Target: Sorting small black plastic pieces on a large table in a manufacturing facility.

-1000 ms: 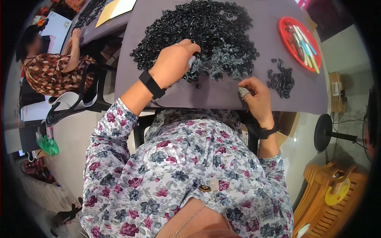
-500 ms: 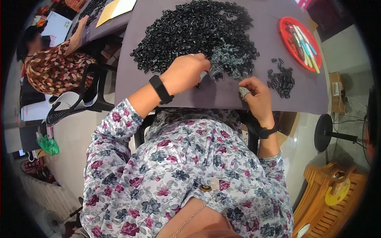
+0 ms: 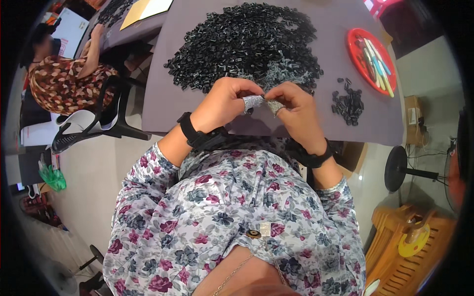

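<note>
My left hand (image 3: pixel 223 102) and my right hand (image 3: pixel 300 112) meet fingertip to fingertip over the near part of the table. Both are closed in a pinch, with a small black piece (image 3: pixel 263 97) showing between them. Grey wrapping covers the tip of each thumb. Just beyond my hands lies a wide heap of small black plastic pieces (image 3: pixel 232 49). Small grey pieces (image 3: pixel 286 71) form a pile on the heap's near right side, partly hidden by my hands. To the right sits a smaller group of black pieces (image 3: pixel 348 106).
A red tray (image 3: pixel 353 49) with several white, blue and yellow-handled tools (image 3: pixel 377 64) stands at the table's right side. A person (image 3: pixel 69 84) sits at another table on the left. A pedestal fan base (image 3: pixel 395 168) and an orange wooden chair (image 3: pixel 400 246) are at the right.
My right hand has moved left and up to meet my left hand. The left hand has come back slightly from the grey pile. The person at the left has drawn their arm in.
</note>
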`<state>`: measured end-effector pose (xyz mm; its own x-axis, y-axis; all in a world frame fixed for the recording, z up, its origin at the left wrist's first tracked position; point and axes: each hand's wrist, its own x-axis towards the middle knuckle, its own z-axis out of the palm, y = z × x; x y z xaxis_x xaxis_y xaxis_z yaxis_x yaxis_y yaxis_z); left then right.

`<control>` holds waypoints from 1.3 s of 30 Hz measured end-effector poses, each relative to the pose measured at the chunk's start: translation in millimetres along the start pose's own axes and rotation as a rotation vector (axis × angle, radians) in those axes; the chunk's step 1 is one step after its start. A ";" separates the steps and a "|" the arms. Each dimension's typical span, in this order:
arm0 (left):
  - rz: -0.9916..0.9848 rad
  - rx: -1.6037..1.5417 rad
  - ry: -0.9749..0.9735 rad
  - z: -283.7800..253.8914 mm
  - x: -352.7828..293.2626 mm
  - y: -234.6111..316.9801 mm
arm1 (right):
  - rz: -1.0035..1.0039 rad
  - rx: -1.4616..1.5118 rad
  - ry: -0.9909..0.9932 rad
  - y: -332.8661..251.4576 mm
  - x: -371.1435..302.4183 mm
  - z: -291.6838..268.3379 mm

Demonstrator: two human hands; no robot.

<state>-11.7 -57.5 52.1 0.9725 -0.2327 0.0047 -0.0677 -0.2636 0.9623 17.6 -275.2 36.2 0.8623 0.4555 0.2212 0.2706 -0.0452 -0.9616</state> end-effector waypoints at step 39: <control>-0.102 -0.412 0.079 -5.8 -1.3 -8.2 | 0.034 -0.079 -0.120 -19.2 25.2 8.8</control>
<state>-11.1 -49.6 45.8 0.9848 -0.1484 -0.0905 0.1085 0.1180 0.9871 30.4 -255.0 58.8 0.8152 0.5556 0.1636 0.2795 -0.1301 -0.9513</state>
